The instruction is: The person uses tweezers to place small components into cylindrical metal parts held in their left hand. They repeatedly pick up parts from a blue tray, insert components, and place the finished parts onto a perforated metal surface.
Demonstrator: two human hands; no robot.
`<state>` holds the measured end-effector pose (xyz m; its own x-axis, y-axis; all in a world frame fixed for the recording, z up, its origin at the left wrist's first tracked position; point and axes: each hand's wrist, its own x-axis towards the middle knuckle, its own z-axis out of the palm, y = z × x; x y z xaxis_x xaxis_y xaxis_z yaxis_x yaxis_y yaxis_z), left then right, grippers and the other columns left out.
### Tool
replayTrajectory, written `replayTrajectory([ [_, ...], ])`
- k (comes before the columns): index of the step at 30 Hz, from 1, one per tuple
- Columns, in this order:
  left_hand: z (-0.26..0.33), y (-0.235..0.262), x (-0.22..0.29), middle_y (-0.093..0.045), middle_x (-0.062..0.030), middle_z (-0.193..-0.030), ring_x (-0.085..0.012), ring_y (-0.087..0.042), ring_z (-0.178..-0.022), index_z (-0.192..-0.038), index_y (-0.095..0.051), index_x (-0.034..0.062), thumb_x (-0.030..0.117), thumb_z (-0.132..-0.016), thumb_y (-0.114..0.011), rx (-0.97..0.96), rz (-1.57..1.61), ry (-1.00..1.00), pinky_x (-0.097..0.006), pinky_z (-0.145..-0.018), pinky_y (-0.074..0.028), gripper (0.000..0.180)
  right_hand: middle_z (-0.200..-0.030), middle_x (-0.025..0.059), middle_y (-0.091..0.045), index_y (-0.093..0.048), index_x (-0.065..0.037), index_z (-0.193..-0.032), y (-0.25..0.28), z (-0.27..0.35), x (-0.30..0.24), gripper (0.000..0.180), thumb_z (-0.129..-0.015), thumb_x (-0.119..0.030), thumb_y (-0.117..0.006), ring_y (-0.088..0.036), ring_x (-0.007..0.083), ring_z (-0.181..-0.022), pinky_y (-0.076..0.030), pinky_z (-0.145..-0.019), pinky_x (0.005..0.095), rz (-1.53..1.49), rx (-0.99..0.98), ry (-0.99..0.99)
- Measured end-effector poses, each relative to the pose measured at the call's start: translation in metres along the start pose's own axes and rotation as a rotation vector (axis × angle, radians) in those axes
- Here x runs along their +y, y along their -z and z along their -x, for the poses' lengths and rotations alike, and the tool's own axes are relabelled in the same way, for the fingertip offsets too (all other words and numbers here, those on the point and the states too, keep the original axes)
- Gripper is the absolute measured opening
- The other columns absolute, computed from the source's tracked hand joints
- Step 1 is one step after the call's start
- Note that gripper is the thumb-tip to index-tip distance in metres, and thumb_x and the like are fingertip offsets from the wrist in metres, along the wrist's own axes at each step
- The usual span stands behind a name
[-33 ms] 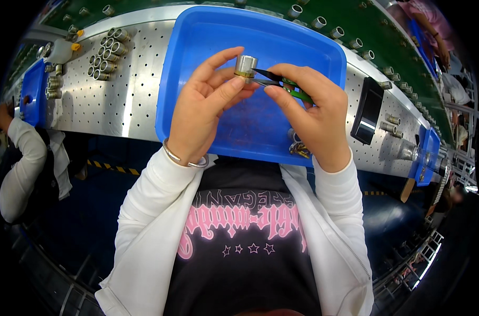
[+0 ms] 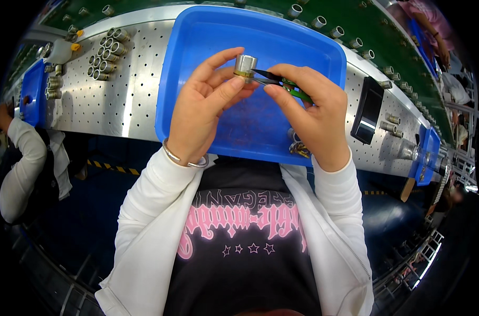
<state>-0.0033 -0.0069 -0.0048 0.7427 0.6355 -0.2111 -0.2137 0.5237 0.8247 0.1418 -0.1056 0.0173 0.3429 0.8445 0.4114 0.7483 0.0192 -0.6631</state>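
Over the blue tray (image 2: 168, 79), my left hand (image 2: 208, 95) grips a short metal cylinder (image 2: 246, 63) between thumb and fingers. Its upper part is shiny silver, with a yellowish band low down. My right hand (image 2: 316, 108) is closed on small thread snips (image 2: 298, 95) with green handles and dark pointed blades. The blades are parted, and their tips are at the cylinder's lower right side; whether they touch it I cannot tell. Beside my right wrist, partly hidden, a small heap of metal and yellowish pieces (image 2: 298, 149) lies in the tray's near right corner.
Metal cylinders (image 2: 109, 55) stand grouped on the perforated metal table (image 2: 144, 68) at left. More cylinders (image 2: 319, 22) line the green belt (image 2: 271, 6) beyond the tray. A black device (image 2: 367, 110) lies to the right. Another person's sleeve (image 2: 26, 152) shows at far left.
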Motion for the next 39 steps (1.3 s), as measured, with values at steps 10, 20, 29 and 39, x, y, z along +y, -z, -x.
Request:
replayTrajectory([
  [10, 0.000, 0.002, -0.002, -0.058, -0.0146, -0.113, -0.0175, -0.059, -0.100, -0.129, -0.042, 0.0015, 0.010, -0.088, -0.058, -0.028, -0.059, -0.024, -0.027, -0.087, -0.048, 0.045, -0.067, 0.0052, -0.063, -0.068, -0.009, -0.081, -0.002, 0.000, -0.001, 0.014, -0.073, -0.020, -0.071, -0.058, 0.0199, -0.055, -0.041, -0.049, 0.0279, 0.034, 0.002, -0.035],
  [20, 0.001, 0.002, -0.001, -0.058, -0.0139, -0.113, -0.0168, -0.059, -0.099, -0.129, -0.043, 0.0019, 0.010, -0.088, -0.059, -0.039, -0.068, -0.023, -0.027, -0.087, -0.048, 0.045, -0.066, 0.0047, -0.062, -0.068, -0.009, -0.081, -0.001, 0.000, -0.002, 0.012, -0.073, -0.018, -0.070, -0.057, 0.0191, -0.053, -0.041, -0.048, 0.0276, 0.033, 0.000, -0.029],
  [29, 0.001, 0.000, 0.003, -0.060, -0.0127, -0.108, -0.0182, -0.060, -0.096, -0.127, -0.046, 0.0005, 0.007, -0.087, -0.057, -0.008, 0.039, 0.017, -0.029, -0.088, -0.047, 0.042, -0.076, 0.0082, -0.065, -0.066, -0.006, -0.084, -0.012, 0.000, -0.002, 0.018, -0.073, -0.018, -0.072, -0.063, 0.0223, -0.065, -0.048, -0.059, 0.0275, -0.198, 0.042, -0.147],
  [39, 0.000, 0.006, 0.000, -0.060, -0.0128, -0.108, -0.0186, -0.060, -0.095, -0.127, -0.046, 0.0005, 0.010, -0.086, -0.060, -0.039, 0.017, 0.018, -0.029, -0.087, -0.047, 0.045, -0.082, 0.0104, -0.062, -0.061, -0.001, -0.086, -0.011, -0.006, -0.003, 0.020, -0.066, 0.004, -0.062, -0.060, 0.0244, -0.073, -0.046, -0.062, 0.0294, -0.210, -0.078, -0.096],
])
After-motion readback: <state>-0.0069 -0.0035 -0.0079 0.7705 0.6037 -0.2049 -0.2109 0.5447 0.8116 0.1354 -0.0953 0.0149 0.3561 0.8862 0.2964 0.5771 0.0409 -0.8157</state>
